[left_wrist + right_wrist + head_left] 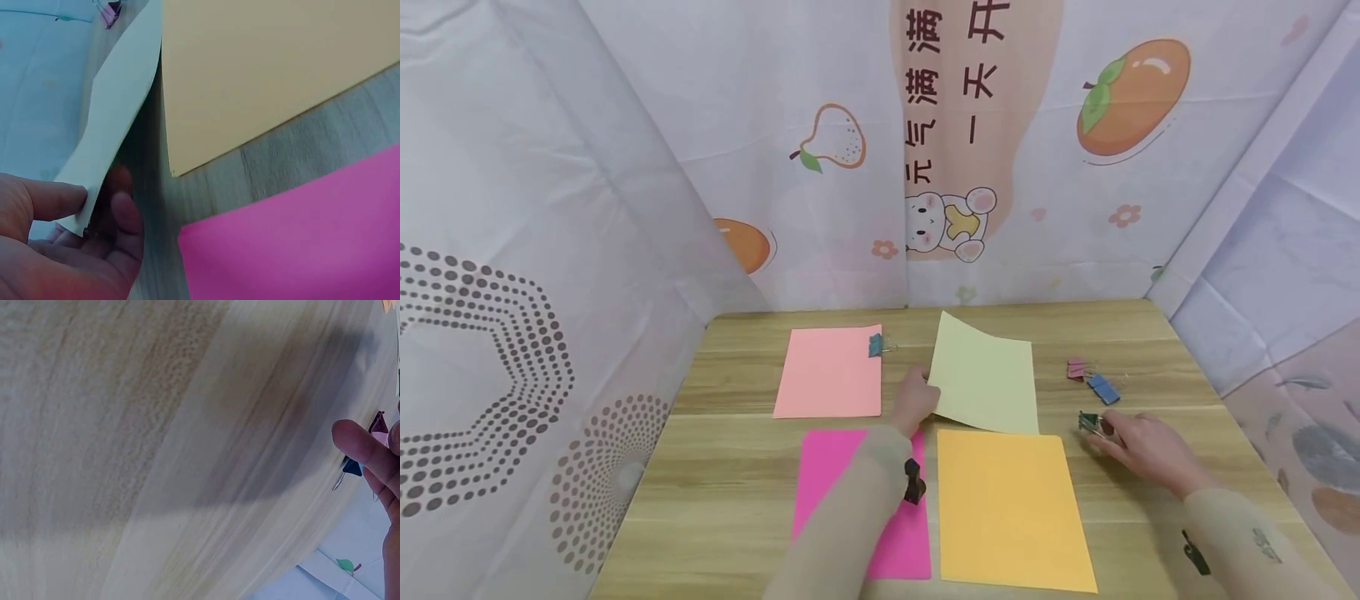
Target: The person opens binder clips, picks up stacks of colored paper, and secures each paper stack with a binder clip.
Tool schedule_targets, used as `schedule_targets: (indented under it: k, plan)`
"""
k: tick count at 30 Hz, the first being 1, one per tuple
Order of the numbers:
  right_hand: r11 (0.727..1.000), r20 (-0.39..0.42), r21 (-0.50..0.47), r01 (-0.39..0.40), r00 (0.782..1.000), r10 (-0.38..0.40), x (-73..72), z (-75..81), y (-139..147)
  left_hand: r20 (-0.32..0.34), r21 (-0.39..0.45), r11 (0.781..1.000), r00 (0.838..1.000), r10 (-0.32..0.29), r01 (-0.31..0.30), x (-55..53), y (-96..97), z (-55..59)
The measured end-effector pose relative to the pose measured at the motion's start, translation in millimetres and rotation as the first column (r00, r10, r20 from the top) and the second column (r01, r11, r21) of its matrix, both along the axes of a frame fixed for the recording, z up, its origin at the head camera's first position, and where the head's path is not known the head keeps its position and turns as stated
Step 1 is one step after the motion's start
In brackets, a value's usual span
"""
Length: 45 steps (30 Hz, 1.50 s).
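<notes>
My left hand (916, 400) pinches the lower left edge of a pale yellow sheet of paper (987, 379). In the left wrist view the thumb lies on top of this sheet (122, 94), with curled fingers beneath, and the paper bends up off the table. Right of the sheet, my right hand (1150, 450) holds a dark green binder clip (1088, 422) just above the table, apart from the paper. Beyond that hand are a pink binder clip (1077, 368) and a blue binder clip (1104, 389). The right wrist view does not show the green clip clearly.
A light pink sheet (829, 375) at the back left has a teal binder clip (876, 345) on its right edge. Nearer lie a magenta sheet (898, 550), partly under the left forearm, and an orange sheet (1011, 508). Printed cloth (835, 217) surrounds the wooden table (715, 483).
</notes>
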State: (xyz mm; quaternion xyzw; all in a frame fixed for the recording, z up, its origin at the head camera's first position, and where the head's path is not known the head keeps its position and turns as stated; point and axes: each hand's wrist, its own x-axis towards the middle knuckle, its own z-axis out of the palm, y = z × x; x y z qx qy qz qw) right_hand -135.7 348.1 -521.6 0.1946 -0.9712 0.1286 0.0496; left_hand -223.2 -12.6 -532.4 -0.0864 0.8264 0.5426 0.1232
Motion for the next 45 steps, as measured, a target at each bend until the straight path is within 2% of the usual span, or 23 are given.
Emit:
schedule_targets:
  k: [6,9,14,16,19,23,32,39,45]
  plan:
    - [1.0,0.014,-0.007,-0.01,1.0,0.01,-1.3,2.8,-0.7,0.03,0.158,0.988,1.0,-0.004,-0.001,3.1,-9.9,11.7]
    - [1.0,0.023,-0.001,-0.004,1.0,0.004,-2.8,5.2,-0.9,0.027,0.24,0.971,1.0,-0.014,0.007,3.0,-15.0,16.1]
    - [1.0,0.063,-0.004,0.015,0.998,-0.014,-5.2,11.4,-2.3,0.03,0.336,0.942,0.999,-0.032,0.02,0.9,-25.7,15.4]
    - [1.0,0.084,-0.013,0.022,0.996,-0.021,-6.2,14.2,-3.1,0.022,0.348,0.937,0.999,-0.035,0.026,0.2,-30.5,13.8]
    - [0.999,0.099,-0.025,0.026,0.995,-0.024,-8.3,18.0,-4.5,-0.01,0.324,0.946,0.999,-0.035,0.036,1.1,-37.4,14.7]
    - [0.999,0.074,-0.032,0.012,0.997,-0.009,-11.3,23.4,-7.3,-0.041,0.29,0.956,0.999,-0.031,0.041,3.3,-44.8,16.8]
    - [0.999,0.057,-0.036,-0.014,0.998,0.016,-16.8,36.3,-14.2,-0.042,0.332,0.942,0.999,-0.033,0.046,9.4,-53.8,14.0]
    - [0.998,0.091,-0.054,-0.02,0.995,0.025,-20.6,47.0,-19.2,-0.02,0.356,0.934,1.0,-0.021,0.027,15.8,-57.3,12.8]
    - [0.997,0.035,-0.04,-0.065,0.997,0.067,-26.3,52.4,-20.5,-0.024,0.374,0.926,0.999,-0.031,0.038,21.3,-58.1,11.4]
